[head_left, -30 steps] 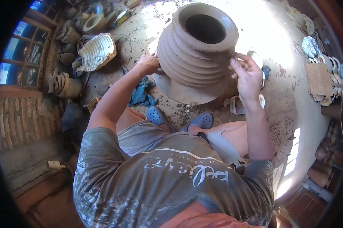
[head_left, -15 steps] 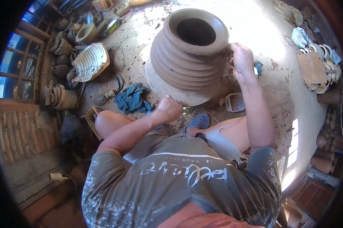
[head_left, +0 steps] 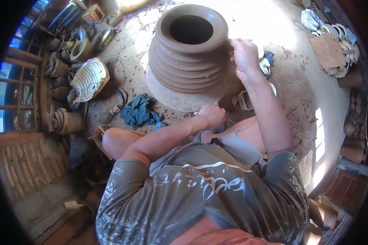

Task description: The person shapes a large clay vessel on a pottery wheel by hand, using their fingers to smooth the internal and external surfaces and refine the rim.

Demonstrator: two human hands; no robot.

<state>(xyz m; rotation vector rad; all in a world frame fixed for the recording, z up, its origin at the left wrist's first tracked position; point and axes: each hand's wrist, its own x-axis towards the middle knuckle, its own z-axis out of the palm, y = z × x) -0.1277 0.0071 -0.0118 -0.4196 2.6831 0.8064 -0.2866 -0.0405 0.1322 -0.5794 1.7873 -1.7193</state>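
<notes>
A large brown clay pot (head_left: 188, 67) with a wide rolled rim and stacked horizontal ridges stands upright on a pale round wheel disc (head_left: 163, 94) in front of me. My right hand (head_left: 244, 59) is closed against the pot's right side just below the rim. Its fingertips are partly hidden, and what they hold, if anything, cannot be made out. Low at the disc's front right edge is my left hand (head_left: 211, 115), fingers curled in. Whether it grips the disc's edge is unclear.
A blue-green cloth (head_left: 139, 110) lies left of the disc. A clear plastic tub (head_left: 245, 100) sits partly behind my right forearm. Further left are a white ribbed mould (head_left: 90, 79) and several pots along the wall. Clay pieces and a brown board (head_left: 327, 52) stand far right.
My left hand has slid to the right along the disc's front edge. The view has shifted, so the pot and my right hand appear further left, with that hand still beside the pot.
</notes>
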